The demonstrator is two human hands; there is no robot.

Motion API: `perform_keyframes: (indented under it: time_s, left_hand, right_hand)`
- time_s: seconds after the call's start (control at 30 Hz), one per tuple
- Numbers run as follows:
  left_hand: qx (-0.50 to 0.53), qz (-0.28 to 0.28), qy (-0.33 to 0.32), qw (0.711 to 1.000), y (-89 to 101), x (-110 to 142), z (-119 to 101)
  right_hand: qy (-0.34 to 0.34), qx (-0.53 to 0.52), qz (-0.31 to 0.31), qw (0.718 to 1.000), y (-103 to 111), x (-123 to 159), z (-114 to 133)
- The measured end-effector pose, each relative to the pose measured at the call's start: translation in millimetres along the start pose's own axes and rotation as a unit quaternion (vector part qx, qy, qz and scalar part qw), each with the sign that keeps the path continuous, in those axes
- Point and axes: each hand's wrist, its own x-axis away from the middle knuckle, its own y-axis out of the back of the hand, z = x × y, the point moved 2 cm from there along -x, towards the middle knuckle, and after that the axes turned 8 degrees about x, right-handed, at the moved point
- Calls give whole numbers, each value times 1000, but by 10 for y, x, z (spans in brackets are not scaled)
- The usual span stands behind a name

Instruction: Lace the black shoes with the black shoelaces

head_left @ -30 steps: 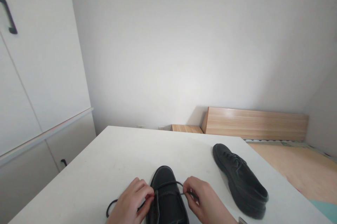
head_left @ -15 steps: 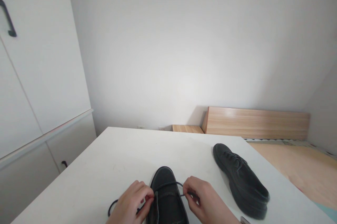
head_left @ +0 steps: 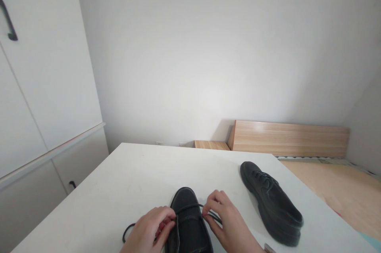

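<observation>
A black shoe (head_left: 190,227) lies at the bottom middle of the table, its toe pointing away from me. A dark shoelace (head_left: 189,207) crosses over its front and runs out to the right. My right hand (head_left: 223,217) pinches that lace just right of the shoe, with a stretch of it showing between the fingers. My left hand (head_left: 151,229) is closed at the shoe's left edge, thumb and fingers gripping the raised eyelet flap (head_left: 177,231). A loop of lace sticks out left of this hand. The shoe's heel end is cut off by the frame.
A second black shoe (head_left: 270,201), laced, stands to the right on the white table (head_left: 143,177). Beyond the table are a wooden headboard (head_left: 288,138) and a bed base (head_left: 321,185). A white cabinet (head_left: 50,66) rises at the left.
My right hand has shifted slightly up and left, closer to the shoe, and more lace shows between its fingers. My left hand stays at the flap, moved only slightly.
</observation>
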Motion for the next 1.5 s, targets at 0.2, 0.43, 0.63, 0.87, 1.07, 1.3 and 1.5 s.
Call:
perform_keyframes:
  time_s: [0.2,0.43,0.63,0.87,1.07,1.3,1.5]
  left_hand:
    - [-49,43,47,997,83,-65,-337]
    - [-82,108,13,991,278,-251,-532]
    - [-132,101,11,986,222,-384,-565]
    - [-63,30,-4,998,270,-346,-718]
    - [221,1,-14,975,409,-336,-895]
    - [363,0,14,932,371,-282,-881]
    - [368,51,25,928,384,-346,-707]
  right_hand:
    - [-47,-77,36,995,60,-33,72]
    - [21,165,132,977,268,-153,439]
    - [50,260,162,951,144,-306,570]
    - [15,153,64,986,244,-271,607]
    - [-53,-406,-23,912,309,-213,623]
    - [-54,-412,-45,908,345,-190,661]
    - [-10,-298,-90,950,391,-169,651]
